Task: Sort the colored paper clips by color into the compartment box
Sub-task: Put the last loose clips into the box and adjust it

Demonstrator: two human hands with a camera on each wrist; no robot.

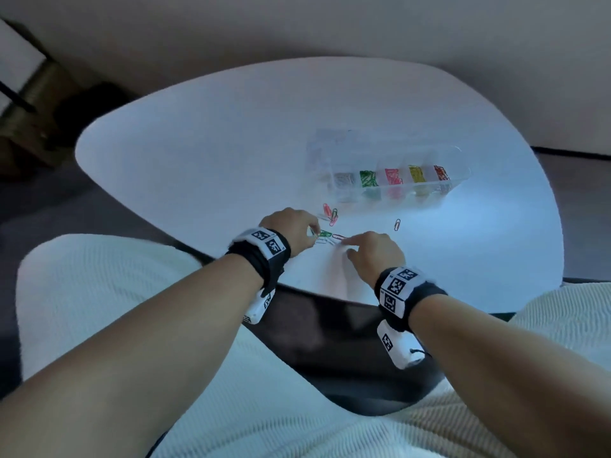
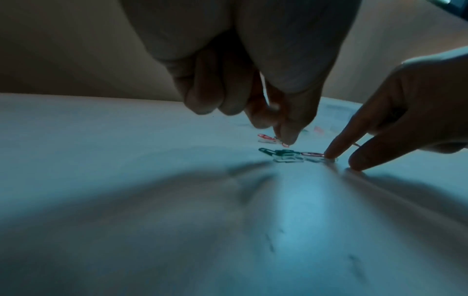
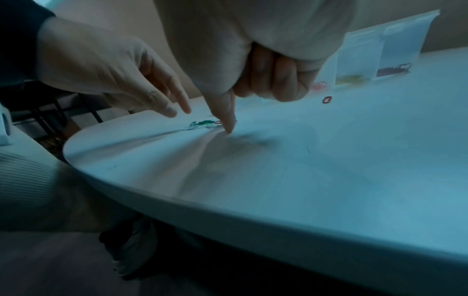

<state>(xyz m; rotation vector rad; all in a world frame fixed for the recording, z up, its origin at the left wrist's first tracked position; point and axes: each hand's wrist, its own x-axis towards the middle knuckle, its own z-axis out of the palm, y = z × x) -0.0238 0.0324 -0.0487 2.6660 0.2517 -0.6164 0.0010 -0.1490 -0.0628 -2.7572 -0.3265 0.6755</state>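
Note:
The clear compartment box [image 1: 463, 176] [image 3: 395, 50] stands on the white table [image 1: 198, 160], holding white, green, pink, yellow and red clips in separate cells. Near the front edge lie a green clip [image 1: 325, 233] [image 2: 276, 152], a red clip [image 1: 339, 237] [image 2: 312, 154] and white clips [image 1: 325, 241] [image 2: 288, 159]. My left hand [image 1: 314, 231] [image 2: 282, 138] hovers just over them, thumb and fingers pinched on what looks like a pale clip. My right hand [image 1: 347, 247] [image 2: 339, 162] presses its straight index finger on the red clip's end, with the other fingers curled.
A small cluster of pink and green clips [image 1: 330, 213] lies between my hands and the box. A single clip [image 1: 396, 224] [image 3: 327, 99] lies to the right. A clear plastic bag [image 1: 325, 143] sits behind the box. White ribbed cushions [image 1: 99, 292] border the table's near edge.

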